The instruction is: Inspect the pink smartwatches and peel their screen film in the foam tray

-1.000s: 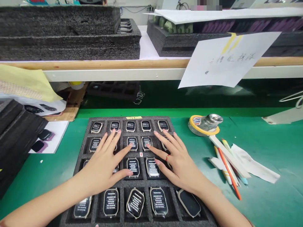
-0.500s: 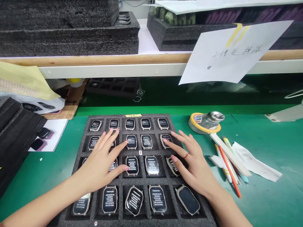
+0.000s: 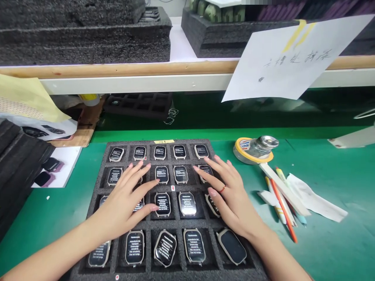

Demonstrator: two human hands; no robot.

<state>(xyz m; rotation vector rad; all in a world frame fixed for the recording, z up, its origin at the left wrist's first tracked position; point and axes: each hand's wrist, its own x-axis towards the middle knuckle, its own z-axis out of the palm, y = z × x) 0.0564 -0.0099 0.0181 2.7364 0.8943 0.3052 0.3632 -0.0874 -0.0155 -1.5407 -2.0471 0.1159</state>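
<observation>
A black foam tray (image 3: 187,145) holds rows of smartwatches with pale frames, their screens showing white text on black. My left hand (image 3: 123,205) lies open over the left side, fingers spread, its index fingertip beside a watch (image 3: 161,174) in the second row. My right hand (image 3: 231,199), wearing a gold-orange ring, lies open over the right side, its index fingertip close to another watch (image 3: 181,174). Both hands hide several watches. In the front row, one watch (image 3: 165,248) sits tilted in its pocket, and a dark-screened one (image 3: 231,246) lies askew.
Grey foam stacks (image 3: 82,35) stand on a shelf above, with a taped paper note (image 3: 293,58) hanging from its edge. To the right are a tape roll with a glass bottle (image 3: 254,150) and pens (image 3: 281,203). A foam stack (image 3: 17,164) stands at left.
My right hand has shifted right, uncovering a third-row watch. My left hand has barely moved. The view has tilted slightly downward.
</observation>
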